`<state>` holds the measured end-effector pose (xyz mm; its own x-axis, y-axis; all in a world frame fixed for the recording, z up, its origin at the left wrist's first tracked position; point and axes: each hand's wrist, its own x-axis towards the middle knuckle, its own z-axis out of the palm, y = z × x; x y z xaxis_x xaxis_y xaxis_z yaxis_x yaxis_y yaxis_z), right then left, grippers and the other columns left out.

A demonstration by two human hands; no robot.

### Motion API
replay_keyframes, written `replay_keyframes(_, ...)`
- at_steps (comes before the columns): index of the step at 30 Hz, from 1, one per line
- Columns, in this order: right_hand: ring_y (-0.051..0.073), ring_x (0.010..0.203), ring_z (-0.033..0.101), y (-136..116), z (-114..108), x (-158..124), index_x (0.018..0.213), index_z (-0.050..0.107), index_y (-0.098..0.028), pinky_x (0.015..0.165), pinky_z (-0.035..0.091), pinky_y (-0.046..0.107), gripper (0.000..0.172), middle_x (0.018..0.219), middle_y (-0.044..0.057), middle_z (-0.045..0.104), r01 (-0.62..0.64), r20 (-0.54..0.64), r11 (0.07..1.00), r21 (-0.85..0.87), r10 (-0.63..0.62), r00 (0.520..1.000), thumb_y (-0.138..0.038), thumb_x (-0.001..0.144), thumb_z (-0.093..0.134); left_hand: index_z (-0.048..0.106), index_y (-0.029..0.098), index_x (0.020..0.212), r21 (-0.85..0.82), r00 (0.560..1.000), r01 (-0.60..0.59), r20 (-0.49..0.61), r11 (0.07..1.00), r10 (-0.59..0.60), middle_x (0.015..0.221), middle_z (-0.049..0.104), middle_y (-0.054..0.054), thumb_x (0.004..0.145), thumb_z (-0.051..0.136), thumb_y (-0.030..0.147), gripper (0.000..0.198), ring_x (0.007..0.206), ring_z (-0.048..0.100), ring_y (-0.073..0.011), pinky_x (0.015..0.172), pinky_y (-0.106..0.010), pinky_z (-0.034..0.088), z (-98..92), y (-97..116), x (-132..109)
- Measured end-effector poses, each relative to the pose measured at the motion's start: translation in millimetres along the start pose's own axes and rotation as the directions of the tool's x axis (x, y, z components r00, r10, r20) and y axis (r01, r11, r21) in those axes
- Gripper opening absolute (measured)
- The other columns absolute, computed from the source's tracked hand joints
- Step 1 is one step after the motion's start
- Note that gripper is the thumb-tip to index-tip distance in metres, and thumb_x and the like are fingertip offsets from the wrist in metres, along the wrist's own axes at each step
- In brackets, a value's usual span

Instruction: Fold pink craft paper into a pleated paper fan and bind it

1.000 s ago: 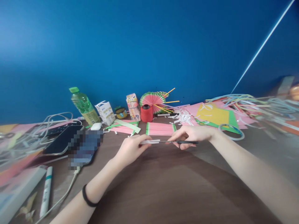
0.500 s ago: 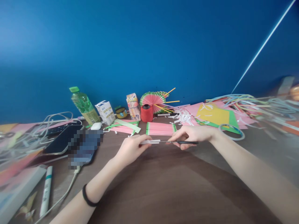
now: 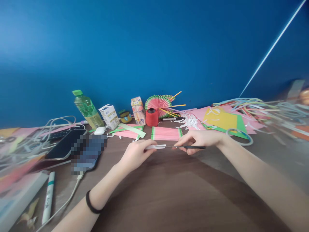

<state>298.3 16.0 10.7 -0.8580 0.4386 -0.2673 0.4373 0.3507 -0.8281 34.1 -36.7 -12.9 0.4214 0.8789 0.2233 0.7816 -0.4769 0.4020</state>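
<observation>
My left hand is closed around a narrow folded white paper strip, held level above the brown table. My right hand grips black-handled scissors whose thin blades meet the right end of the strip. Both hands hover just in front of a pleated pink sheet with green edges. A black band circles my left wrist.
Behind stand a green-capped bottle, small cartons, a red spool and a pink paper fan. Phones and cables lie left, a marker near left. Coloured sheets, paper strips and a tape ring lie right.
</observation>
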Motion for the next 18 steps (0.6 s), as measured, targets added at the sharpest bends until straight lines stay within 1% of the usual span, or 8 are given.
replay_keyframes(4, 0.006, 0.058, 0.042, 1.6, -0.2, 0.5, 0.117, 0.056, -0.014, 0.051, 0.035, 0.019, 0.051, 0.081, 0.003, 0.052, 0.004, 0.006, 1.0, -0.002, -0.004, 1.0, -0.037, 0.072, 0.06, 0.06, 0.025, 0.093, -0.005, 1.0, -0.009, -0.005, 1.0, 0.009, 0.084, 0.067, 0.002, 0.08, 0.048, 0.03, 0.018, 0.071, 0.059, -0.0131, 0.064, -0.022, 0.041, 0.8, -2.2, -0.2)
replay_keyframes(10, 0.003, 0.05, 0.036, 0.3, 0.3, -0.1, 0.115, 0.057, -0.015, 0.044, 0.03, 0.018, 0.047, 0.076, 0.001, 0.051, -0.037, 0.015, 0.999, 0.032, 0.037, 0.999, -0.036, 0.074, 0.059, 0.061, 0.025, 0.092, -0.003, 0.999, -0.032, -0.006, 0.999, 0.032, 0.084, 0.067, 0.002, 0.081, 0.047, 0.029, 0.018, 0.071, 0.059, -0.013, 0.064, -0.021, 0.041, 1.5, -2.1, -0.7)
replay_keyframes(14, 0.003, 0.048, 0.035, -1.9, -0.3, -1.2, 0.116, 0.056, -0.012, 0.044, 0.03, 0.018, 0.049, 0.073, 0.001, 0.05, -0.041, 0.015, 0.999, 0.033, 0.041, 0.999, -0.04, 0.075, 0.058, 0.061, 0.025, 0.092, 0.012, 0.999, -0.048, -0.011, 0.999, 0.048, 0.086, 0.067, 0.002, 0.081, 0.047, 0.028, 0.018, 0.072, 0.059, -0.0131, 0.065, -0.022, 0.041, 1.7, -0.9, -0.2)
replay_keyframes(18, 0.003, 0.05, 0.035, -2.6, -0.3, -0.6, 0.114, 0.058, -0.012, 0.045, 0.03, 0.018, 0.048, 0.073, 0.002, 0.05, -0.027, 0.014, 0.999, 0.037, 0.026, 1.0, -0.039, 0.075, 0.058, 0.06, 0.025, 0.093, 0.013, 0.999, -0.05, -0.007, 0.999, 0.05, 0.085, 0.067, 0.002, 0.081, 0.048, 0.027, 0.018, 0.073, 0.058, -0.013, 0.065, -0.021, 0.041, 2.3, -1.7, -0.2)
